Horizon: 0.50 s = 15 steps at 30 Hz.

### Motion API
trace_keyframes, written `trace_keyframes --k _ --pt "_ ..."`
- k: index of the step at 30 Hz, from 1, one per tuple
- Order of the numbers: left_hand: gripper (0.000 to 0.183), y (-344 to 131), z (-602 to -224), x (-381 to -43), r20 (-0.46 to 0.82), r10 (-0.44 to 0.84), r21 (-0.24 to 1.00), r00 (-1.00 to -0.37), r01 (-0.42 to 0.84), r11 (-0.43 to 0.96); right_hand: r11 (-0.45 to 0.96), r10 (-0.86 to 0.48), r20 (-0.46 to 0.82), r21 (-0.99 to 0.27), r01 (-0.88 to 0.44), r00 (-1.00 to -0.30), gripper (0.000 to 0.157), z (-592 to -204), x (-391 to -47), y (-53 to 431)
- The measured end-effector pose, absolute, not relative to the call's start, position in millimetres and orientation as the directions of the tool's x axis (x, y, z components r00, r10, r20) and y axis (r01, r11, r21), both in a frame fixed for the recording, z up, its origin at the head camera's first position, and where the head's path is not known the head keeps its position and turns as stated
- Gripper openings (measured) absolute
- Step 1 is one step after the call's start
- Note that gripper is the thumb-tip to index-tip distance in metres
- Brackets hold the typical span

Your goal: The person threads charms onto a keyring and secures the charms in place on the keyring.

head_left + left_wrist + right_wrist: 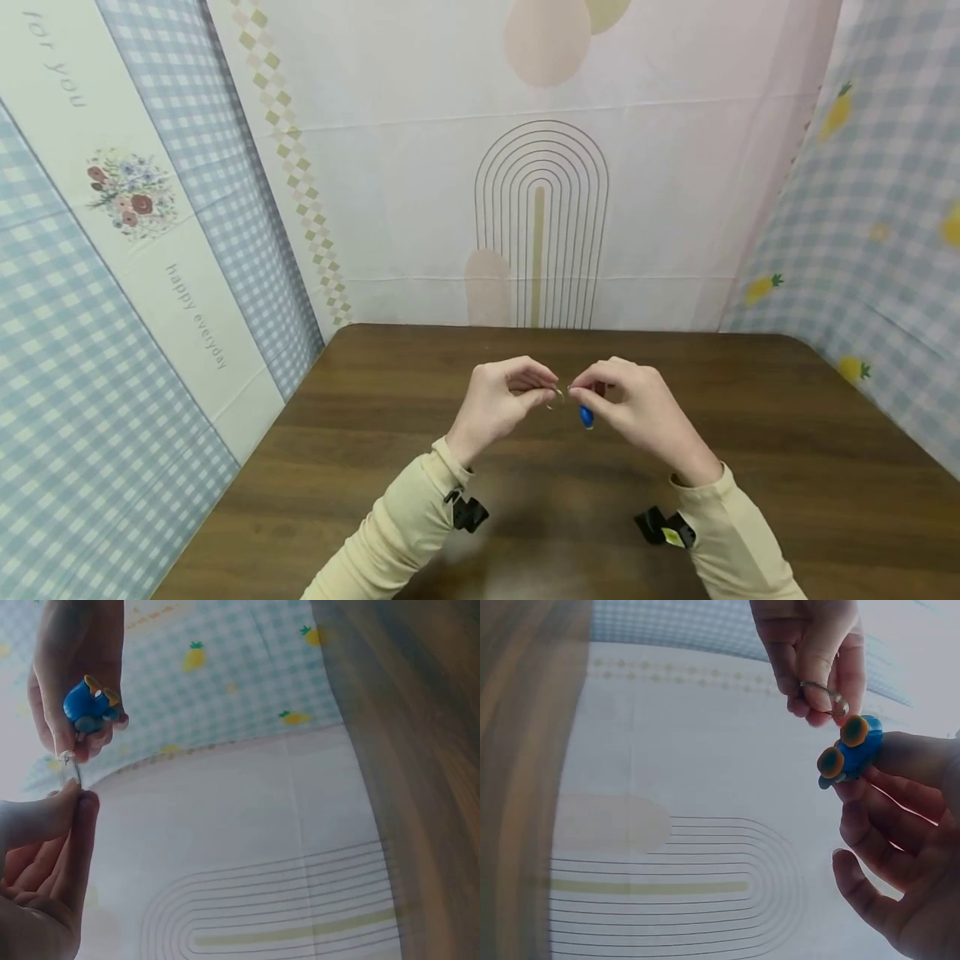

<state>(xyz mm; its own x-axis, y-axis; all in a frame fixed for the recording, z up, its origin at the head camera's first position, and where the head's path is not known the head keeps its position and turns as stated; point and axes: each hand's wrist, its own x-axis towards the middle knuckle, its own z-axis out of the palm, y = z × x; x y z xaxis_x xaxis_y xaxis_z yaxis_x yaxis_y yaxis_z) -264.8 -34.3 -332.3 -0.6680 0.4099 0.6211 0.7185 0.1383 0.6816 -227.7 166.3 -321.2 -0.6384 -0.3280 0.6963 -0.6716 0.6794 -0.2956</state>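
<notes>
Angled toward each other, the left hand pinches 1 ring and the right hand 1 blue figurine.

Any join between metal ring and blue charm — too small, too blurred

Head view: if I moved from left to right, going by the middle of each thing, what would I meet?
Flower bouquet print → left hand → thin metal ring → small blue trinket → right hand → yellow pineapple prints.
</notes>
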Motion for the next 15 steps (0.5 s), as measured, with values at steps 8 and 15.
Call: trace_keyframes --k 8,15 --pt "0.008 -33.8 -336.5 -258.7 0.739 0.334 0.592 -0.585 0.800 0.092 0.655 -0.387 0.751 -0.186 -0.733 -0.536 0.020 -316.2 -219.4 166.1" --pt "0.010 -31.8 -337.1 -263.1 0.726 0.435 0.491 -0.533 0.844 0.216 0.643 -0.513 0.722 -0.034 -0.765 -0.463 0.021 -321.0 -227.0 163.6"
